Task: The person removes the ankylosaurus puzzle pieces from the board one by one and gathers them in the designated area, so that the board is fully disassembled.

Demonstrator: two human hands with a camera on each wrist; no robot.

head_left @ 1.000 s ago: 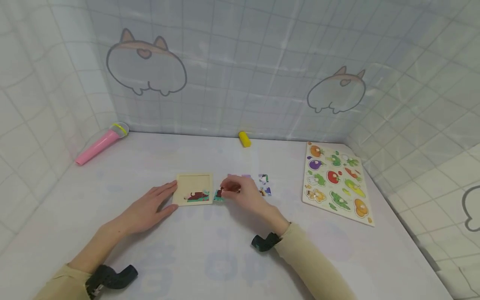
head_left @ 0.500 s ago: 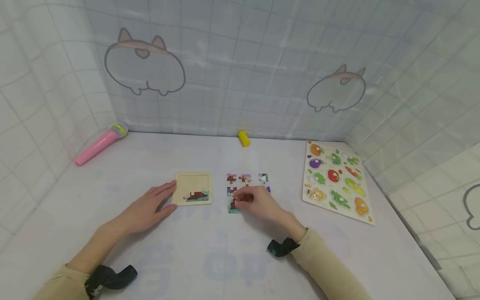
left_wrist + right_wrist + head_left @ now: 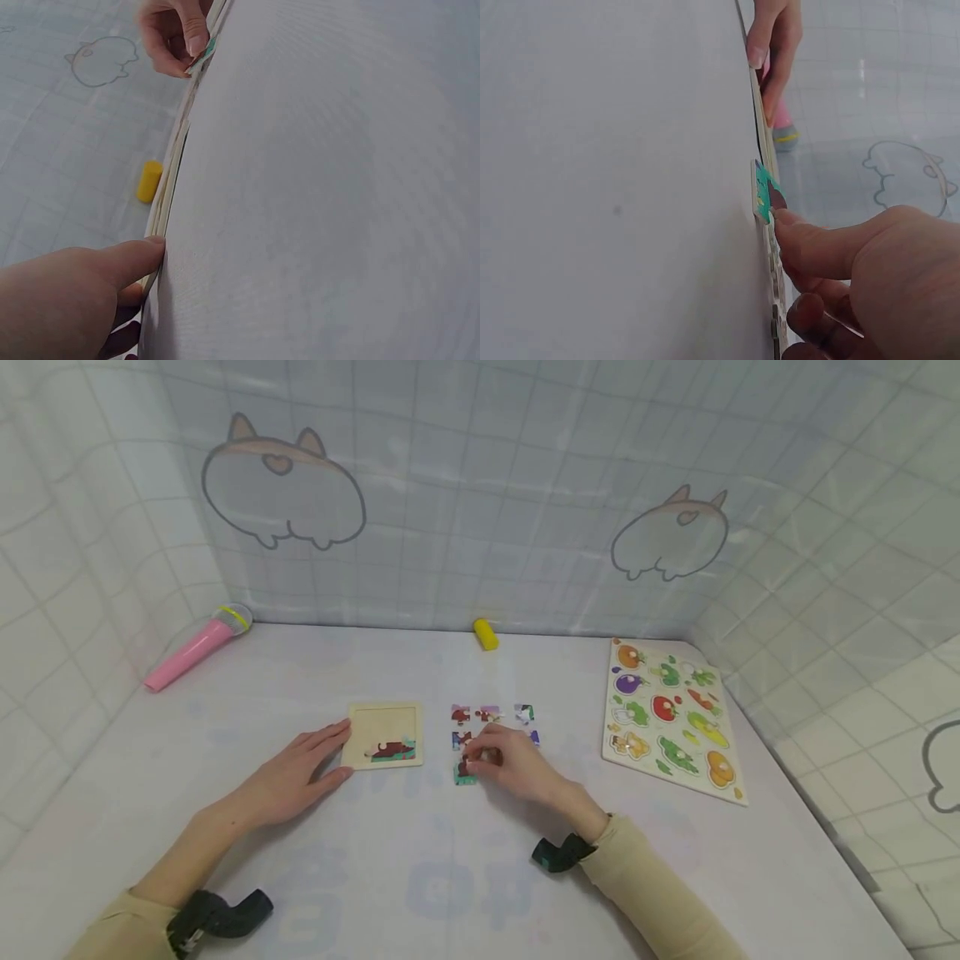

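Observation:
The left hand rests beside a square wooden puzzle frame, its extended index finger and thumb touching the frame's left edge. Inside the frame, a brown-and-teal section of puzzle lies at the lower right. To the right of the frame, the right hand pinches a teal-and-brown puzzle piece between thumb and fingers. The piece is tilted up in the right wrist view. Loose pieces lie just beyond that hand, among them a purple-and-brown one and a white-and-green one; others are partly hidden by the fingers.
A vegetable peg board lies at the right side of the table. At the back is a small yellow cylinder, and a pink toy microphone lies at the back left. Tile-patterned sheets hang around the table.
The right hand has moved from the frame's right edge to the right and nearer the person, a teal-and-brown piece at its fingertips. The left hand has stayed at the frame.

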